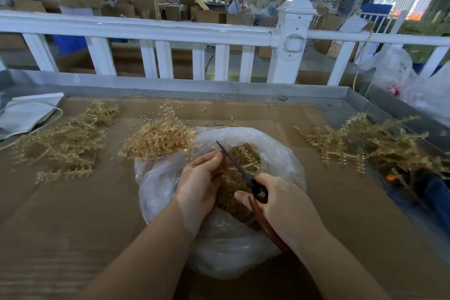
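Observation:
My right hand grips red-brown handled scissors, whose dark blades point up and left over a clear plastic bag. My left hand pinches a small amber plastic sprig right at the blades; the sprig is mostly hidden by my fingers. Inside the bag lies a heap of small cut amber pieces. The bag sits on a cardboard-covered table, directly in front of me.
Piles of amber plastic branch-like sprues lie at the left, centre and right. A white folded item sits far left. A metal table rim, white railing and plastic bags lie beyond.

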Action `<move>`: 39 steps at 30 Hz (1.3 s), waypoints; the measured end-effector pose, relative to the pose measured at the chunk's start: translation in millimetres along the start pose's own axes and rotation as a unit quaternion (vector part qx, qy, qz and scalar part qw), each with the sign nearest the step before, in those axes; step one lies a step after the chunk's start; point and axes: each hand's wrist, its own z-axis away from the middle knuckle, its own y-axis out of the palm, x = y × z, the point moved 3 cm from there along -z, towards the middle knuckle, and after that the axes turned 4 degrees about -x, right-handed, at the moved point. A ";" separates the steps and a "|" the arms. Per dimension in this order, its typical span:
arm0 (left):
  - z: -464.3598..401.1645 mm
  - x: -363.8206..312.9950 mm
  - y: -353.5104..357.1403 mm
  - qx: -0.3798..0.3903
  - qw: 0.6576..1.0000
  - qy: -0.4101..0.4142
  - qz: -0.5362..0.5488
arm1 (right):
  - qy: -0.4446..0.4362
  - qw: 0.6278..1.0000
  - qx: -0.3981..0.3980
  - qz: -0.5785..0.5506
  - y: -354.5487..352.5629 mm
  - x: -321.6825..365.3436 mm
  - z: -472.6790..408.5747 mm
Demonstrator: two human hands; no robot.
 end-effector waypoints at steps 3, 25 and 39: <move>0.0 0.6 0.1 0.002 1.000 0.000 0.000 | -0.005 1.000 -0.011 0.012 1.7 1.0 0.3; -3.0 4.3 2.1 0.016 1.000 -0.005 0.007 | 0.007 0.999 -0.048 0.004 4.7 9.5 -2.5; 1.3 1.4 4.1 0.021 0.999 -0.011 0.027 | 0.028 0.997 -0.025 -0.067 7.4 12.9 -7.5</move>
